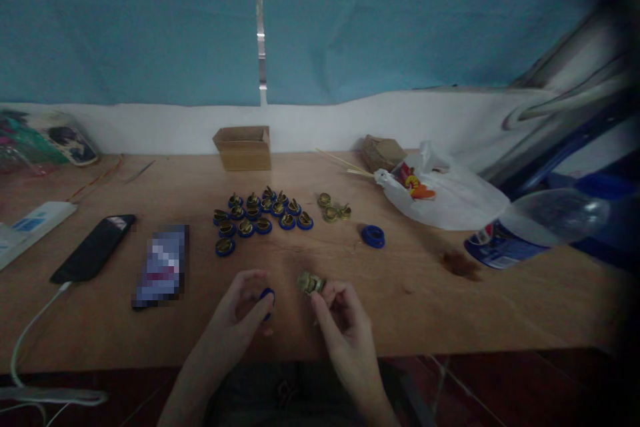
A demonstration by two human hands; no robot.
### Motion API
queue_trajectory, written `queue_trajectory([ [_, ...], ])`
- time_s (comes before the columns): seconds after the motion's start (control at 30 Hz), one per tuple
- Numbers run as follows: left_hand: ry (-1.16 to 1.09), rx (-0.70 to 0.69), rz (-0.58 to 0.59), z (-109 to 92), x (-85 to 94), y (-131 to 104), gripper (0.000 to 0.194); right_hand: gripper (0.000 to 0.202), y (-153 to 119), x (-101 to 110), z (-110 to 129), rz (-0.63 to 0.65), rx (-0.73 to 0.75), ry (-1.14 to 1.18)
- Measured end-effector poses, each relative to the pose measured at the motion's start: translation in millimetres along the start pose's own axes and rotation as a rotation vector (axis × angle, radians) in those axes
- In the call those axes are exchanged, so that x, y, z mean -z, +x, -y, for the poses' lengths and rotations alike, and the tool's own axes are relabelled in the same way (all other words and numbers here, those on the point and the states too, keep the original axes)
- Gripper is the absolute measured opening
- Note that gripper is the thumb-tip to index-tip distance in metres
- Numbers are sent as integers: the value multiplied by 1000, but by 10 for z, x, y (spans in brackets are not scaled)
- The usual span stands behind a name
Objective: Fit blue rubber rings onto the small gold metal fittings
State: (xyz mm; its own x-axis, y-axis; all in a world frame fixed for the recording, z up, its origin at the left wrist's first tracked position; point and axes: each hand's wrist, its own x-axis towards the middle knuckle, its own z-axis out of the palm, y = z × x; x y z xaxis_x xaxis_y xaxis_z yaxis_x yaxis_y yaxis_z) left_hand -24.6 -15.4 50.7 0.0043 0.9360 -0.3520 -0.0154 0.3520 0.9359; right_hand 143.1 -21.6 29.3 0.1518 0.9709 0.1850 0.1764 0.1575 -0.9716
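Observation:
Near the table's front edge, my left hand pinches a blue ring between thumb and fingers. Just to its right, my right hand grips a brass-coloured metal piece by its lower edge; its exact kind I cannot make out. The two held things are apart. Beyond my hands lies a cluster of several brass pieces seated in blue rings. Right of that cluster are a few bare brass pieces, and nearer me a small pile of blue rings.
An open cardboard box stands at the wall. To the right are a white plastic bag, a crumpled brown packet and a plastic bottle lying over. A black phone on a cable and a power strip are at left.

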Motion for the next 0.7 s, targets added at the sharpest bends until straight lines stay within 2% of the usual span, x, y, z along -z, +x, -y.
queue_trajectory([
  [0.07, -53, 3, 46, -12, -100, -5, 38, 12, -49, -26, 6, 27, 115, -103],
  [0.13, -78, -2, 107, 19, -179, -1, 35, 7, -81, -41, 26, 105, 237, -201],
  [0.23, -167, 12, 139, 104, -221, 23, 36, 9, -90, -36, 76, 220, 387, -336],
  [0.3, -250, 40, 176, 143, -212, 48, 40, 9, -83, -21, 111, 264, 441, -385],
  [0.4, -381, 44, 242, 142, -209, 84, 33, 15, -82, 7, 154, 299, 470, -371],
  [0.5, -608, 93, 215, 116, -242, 105, 27, 24, -90, 36, 187, 257, 474, -304],
  [0.6, -831, 182, 226, 109, -276, 111, 25, 23, -85, 76, 208, 171, 461, -255],
  [0.7, -972, 246, 170, 92, -293, 111, 17, 22, -75, 124, 208, 123, 446, -251],
])
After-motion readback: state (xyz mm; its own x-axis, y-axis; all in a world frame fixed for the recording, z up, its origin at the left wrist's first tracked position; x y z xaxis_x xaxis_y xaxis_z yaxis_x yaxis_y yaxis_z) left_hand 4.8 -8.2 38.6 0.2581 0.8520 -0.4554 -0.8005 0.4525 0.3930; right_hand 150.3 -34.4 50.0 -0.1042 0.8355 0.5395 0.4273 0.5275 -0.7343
